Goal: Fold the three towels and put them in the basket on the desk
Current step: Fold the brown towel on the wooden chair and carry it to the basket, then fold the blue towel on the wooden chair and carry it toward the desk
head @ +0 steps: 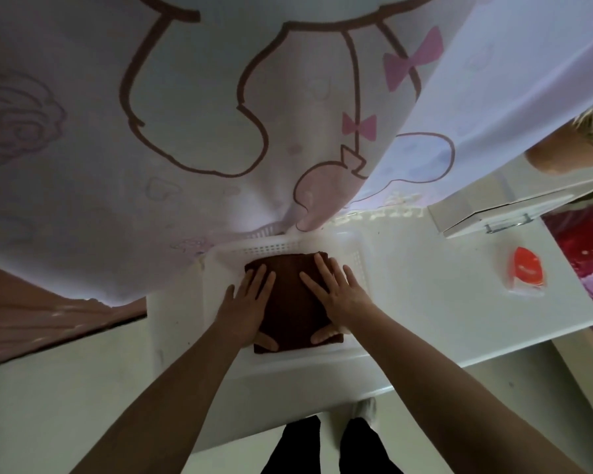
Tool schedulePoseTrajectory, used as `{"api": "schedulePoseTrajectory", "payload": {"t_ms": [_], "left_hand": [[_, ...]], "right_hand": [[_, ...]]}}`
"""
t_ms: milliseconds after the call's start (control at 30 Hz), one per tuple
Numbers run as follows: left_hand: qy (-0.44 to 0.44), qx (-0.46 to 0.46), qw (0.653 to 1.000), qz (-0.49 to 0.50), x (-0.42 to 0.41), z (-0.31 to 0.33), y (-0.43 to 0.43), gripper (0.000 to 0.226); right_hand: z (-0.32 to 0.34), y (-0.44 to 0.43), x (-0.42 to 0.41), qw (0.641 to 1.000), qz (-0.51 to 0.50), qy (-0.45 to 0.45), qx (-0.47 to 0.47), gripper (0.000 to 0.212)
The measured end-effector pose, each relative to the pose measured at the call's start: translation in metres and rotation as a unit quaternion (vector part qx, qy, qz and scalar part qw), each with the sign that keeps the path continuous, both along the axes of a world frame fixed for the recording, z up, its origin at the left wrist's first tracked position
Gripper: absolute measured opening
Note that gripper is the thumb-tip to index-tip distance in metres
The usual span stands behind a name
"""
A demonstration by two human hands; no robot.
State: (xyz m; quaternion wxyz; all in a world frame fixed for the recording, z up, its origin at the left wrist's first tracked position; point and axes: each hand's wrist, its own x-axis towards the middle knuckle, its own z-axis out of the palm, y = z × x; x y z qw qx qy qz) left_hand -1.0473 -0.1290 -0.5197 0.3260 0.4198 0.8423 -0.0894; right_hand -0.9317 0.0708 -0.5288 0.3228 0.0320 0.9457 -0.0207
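A folded dark brown towel (290, 302) lies inside the white perforated basket (254, 249) on the white desk (425, 302). My left hand (245, 306) rests flat on the towel's left side, fingers spread, thumb tucked at its near edge. My right hand (336, 295) lies flat on the right side, its thumb under the near right corner. Both palms press on the towel. I cannot tell whether other towels lie beneath the brown one.
A large white curtain (185, 131) with pink cartoon drawings hangs over the far side, touching the basket's back rim. An orange and white packet (526, 271) sits on the desk at the right. A white box-like unit (493, 213) stands at the back right.
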Motion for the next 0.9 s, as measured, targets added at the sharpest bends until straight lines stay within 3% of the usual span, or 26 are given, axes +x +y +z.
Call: {"api": "schedulePoseTrajectory", "payload": {"t_ms": [200,300,433,533,700,833,900], "left_hand": [[-0.014,0.013,1.0,-0.003,0.005,0.023,0.002,0.134],[0.031,0.045,0.998,-0.032,0.006,0.044,-0.002,0.117],[0.144,0.126,0.981,0.007,0.012,0.092,-0.012,0.093],[0.248,0.191,0.948,0.055,0.018,0.128,-0.023,0.089],[0.392,0.207,0.87,0.213,0.076,0.178,-0.042,0.071],[0.43,0.186,0.825,0.316,0.134,0.205,-0.059,0.07],[0.453,0.159,0.787,0.387,0.182,0.212,-0.077,0.071]], "right_hand": [[0.024,0.005,0.015,0.995,0.006,0.09,-0.036,0.116],[0.051,0.014,0.021,0.989,-0.001,0.147,-0.025,0.098],[0.091,0.04,0.019,0.972,0.015,0.235,-0.003,0.088],[0.124,0.056,0.016,0.96,0.029,0.277,0.02,0.083],[0.165,0.056,0.013,0.929,0.08,0.361,0.004,0.079],[0.176,0.026,0.016,0.898,0.096,0.428,-0.035,0.073],[0.182,-0.006,0.025,0.881,0.156,0.442,-0.06,0.073]]}}
